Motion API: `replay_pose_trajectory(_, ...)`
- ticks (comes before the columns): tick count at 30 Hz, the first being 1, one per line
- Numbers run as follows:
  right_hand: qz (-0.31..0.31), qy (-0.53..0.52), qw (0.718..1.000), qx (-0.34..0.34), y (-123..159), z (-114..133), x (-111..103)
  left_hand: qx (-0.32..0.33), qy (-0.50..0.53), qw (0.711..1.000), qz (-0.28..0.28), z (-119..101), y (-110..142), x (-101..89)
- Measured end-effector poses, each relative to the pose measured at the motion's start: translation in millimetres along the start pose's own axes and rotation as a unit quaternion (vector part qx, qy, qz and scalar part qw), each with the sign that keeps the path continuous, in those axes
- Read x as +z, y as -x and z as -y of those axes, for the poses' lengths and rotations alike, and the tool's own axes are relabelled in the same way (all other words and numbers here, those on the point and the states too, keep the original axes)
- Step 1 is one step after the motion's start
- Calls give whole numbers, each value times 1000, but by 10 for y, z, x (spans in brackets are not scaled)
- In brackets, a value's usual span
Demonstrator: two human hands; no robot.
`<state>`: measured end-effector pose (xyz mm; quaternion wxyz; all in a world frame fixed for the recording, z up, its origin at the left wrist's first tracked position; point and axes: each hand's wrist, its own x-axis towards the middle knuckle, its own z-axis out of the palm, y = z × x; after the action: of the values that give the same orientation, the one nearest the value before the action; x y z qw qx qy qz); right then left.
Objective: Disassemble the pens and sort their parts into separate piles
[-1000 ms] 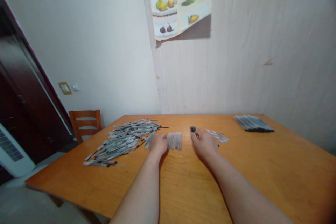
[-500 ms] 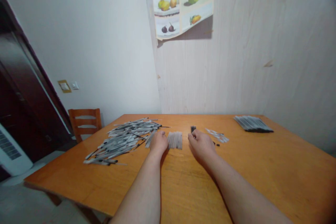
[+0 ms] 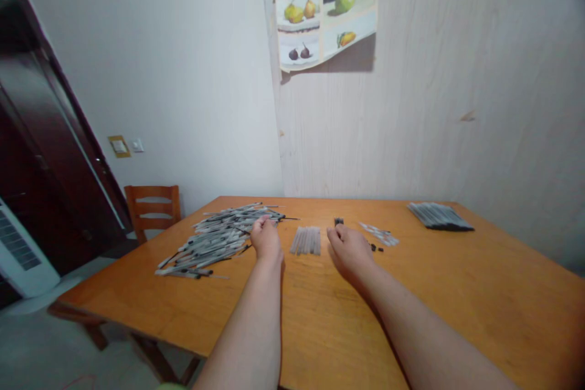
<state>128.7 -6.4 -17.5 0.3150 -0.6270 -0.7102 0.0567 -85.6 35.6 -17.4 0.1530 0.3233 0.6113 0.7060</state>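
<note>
A heap of thin, translucent grey sticks with black ends [image 3: 214, 241] lies on the left of the table. My left hand [image 3: 266, 241] is at the heap's right edge, its fingers drawn together; whether a stick is in them I cannot make out. To its right, a row of clear sticks [image 3: 307, 241] lies side by side. My right hand [image 3: 351, 251] rests right of that row with fingers curled. Just beyond its fingertips stands a small bunch of black pieces [image 3: 339, 221]. What the right fingers hold, if anything, is hidden.
Several loose clear sticks [image 3: 379, 233] and small black bits [image 3: 380, 250] lie beyond my right hand. A neat stack of black-ended sticks [image 3: 439, 217] sits at the far right of the wooden table [image 3: 320, 329]. A chair [image 3: 153, 210] stands at the left.
My left hand has moved left and away from the row of clear sticks to the heap. The right hand has stayed nearly in place. The view has shifted slightly.
</note>
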Motion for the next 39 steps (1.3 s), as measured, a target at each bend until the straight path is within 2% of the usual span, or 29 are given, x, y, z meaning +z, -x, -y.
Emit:
replay_pose_trajectory(7,22,20,1000,1,56,106,-117,-72,114,990,-45,-258,-60,-162)
replay_pose_trajectory(11,21,23,1000,-4,67,119,-120,-70,127,988,-51,-350,-177,-364)
replay_pose_trajectory(17,39,27,999,-8,81,135,-116,-17,85,994,-68,-371,-455,-810)
replay_pose_trajectory(22,58,35,998,-14,127,202,-164,26,7,998,-61,-280,-621,-1150)
replay_pose_trajectory(25,68,40,997,-20,143,232,-158,50,-54,996,-47,-191,-632,-1261)
replay_pose_trajectory(29,63,35,997,-31,141,233,-112,76,-140,987,10,-105,-492,-1255)
replay_pose_trajectory(31,63,34,997,-34,143,230,-102,101,-285,949,89,-102,-371,-1202)
replay_pose_trajectory(33,64,34,997,-35,148,230,-104,112,-381,907,142,-122,-240,-1134)
replay_pose_trajectory(35,61,33,997,-36,149,229,-107,124,-440,872,176,-146,-123,-1060)
replay_pose_trajectory(39,56,28,997,-38,137,211,-97,144,-509,827,190,-132,15,-921)
